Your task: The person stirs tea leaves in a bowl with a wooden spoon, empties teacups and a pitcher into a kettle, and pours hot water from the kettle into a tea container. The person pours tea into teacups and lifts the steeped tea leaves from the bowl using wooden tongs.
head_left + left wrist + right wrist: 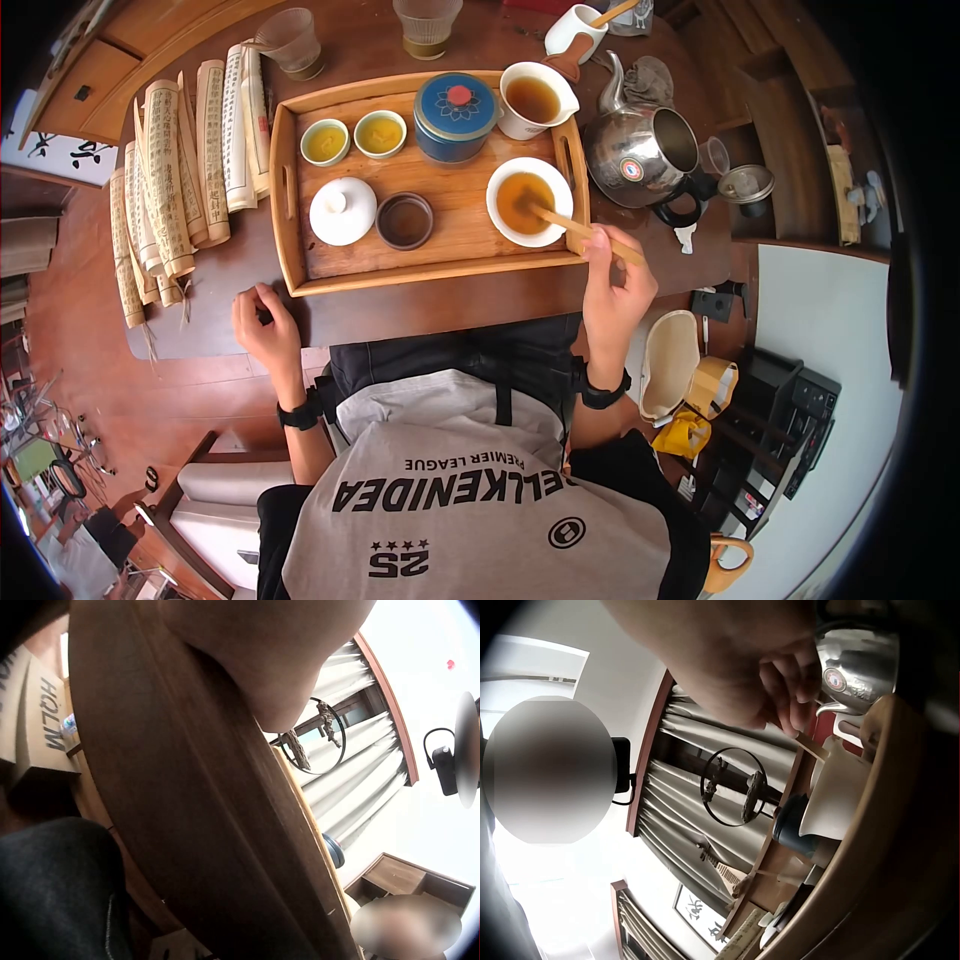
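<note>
The right hand pinches a light wooden stick or spoon, whose far end dips into amber liquid in a white bowl at the tray's right side. In the right wrist view, the right hand holds the stick over the white bowl. At the table's near edge, left of the tray, the left hand rests with its fingers loosely curled, holding nothing. Only a blurred part of the left hand shows in the left wrist view.
On the tray are two small cups of yellow liquid, a white lid, a dark dish, a blue canister and a pitcher. A steel kettle stands right; bamboo scrolls lie left; glasses stand behind.
</note>
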`<state>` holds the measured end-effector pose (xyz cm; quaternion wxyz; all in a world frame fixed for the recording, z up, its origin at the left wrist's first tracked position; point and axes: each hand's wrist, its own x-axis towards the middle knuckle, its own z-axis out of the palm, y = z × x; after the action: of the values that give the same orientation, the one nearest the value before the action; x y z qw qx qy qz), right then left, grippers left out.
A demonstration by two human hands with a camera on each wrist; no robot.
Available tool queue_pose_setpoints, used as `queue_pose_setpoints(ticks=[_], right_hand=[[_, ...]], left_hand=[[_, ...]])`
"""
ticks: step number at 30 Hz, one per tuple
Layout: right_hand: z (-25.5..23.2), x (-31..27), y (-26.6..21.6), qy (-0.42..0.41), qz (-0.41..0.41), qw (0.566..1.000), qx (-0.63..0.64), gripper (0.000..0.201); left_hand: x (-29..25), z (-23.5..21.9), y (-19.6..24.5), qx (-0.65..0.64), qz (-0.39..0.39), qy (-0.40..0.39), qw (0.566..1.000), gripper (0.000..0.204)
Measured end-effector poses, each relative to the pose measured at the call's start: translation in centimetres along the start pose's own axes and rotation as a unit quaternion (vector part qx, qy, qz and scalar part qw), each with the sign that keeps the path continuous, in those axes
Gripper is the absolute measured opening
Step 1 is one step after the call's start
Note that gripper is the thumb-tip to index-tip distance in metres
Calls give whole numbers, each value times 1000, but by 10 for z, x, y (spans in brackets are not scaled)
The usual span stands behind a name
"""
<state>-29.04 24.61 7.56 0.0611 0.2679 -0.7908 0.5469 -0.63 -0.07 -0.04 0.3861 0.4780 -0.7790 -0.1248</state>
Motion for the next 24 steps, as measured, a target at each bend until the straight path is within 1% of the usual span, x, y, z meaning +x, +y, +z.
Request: queue_pose_setpoints(ticks=[2, 4, 5, 7, 8, 10, 14, 16, 17, 19, 24], right_hand=[[2, -1, 1, -12, 3, 1000, -9, 11], [3, -5, 5, 25, -20, 999, 45, 11], [3, -4, 4, 25, -19, 999, 44, 11], [3, -1, -1, -35, 12, 999, 16, 10], [3, -1, -1, -34, 12, 999, 15, 10], [5, -2, 0, 6, -31, 999, 24, 10], [5, -2, 1, 10, -23, 999, 36, 10], [6, -1, 1, -20, 3, 999, 26, 10], [6, -1, 1, -20, 3, 999, 26, 10], [6, -3, 3, 3, -23, 1000, 7, 11], [4, -2, 0, 6, -19, 1000, 5, 11]], left_hand=[[0, -1, 1, -3, -7, -5, 1000, 20], [0, -1, 1, -8, -3, -3, 1000, 20], [1, 0, 1, -14, 2, -1, 1000, 19], [-1, 0, -1, -10, -5, -7, 1000, 20], [0, 0, -1, -5, -13, -10, 1000, 20], [0, 1, 1, -5, -9, -6, 1000, 20], [0, -1, 1, -5, -8, -6, 1000, 21], [0, 0, 0, -2, -9, -8, 1000, 21], [0, -1, 0, 1, -11, -9, 1000, 20], [0, -1, 0, -1, -8, -8, 1000, 20], [0, 0, 0, -6, -7, -7, 1000, 20]])
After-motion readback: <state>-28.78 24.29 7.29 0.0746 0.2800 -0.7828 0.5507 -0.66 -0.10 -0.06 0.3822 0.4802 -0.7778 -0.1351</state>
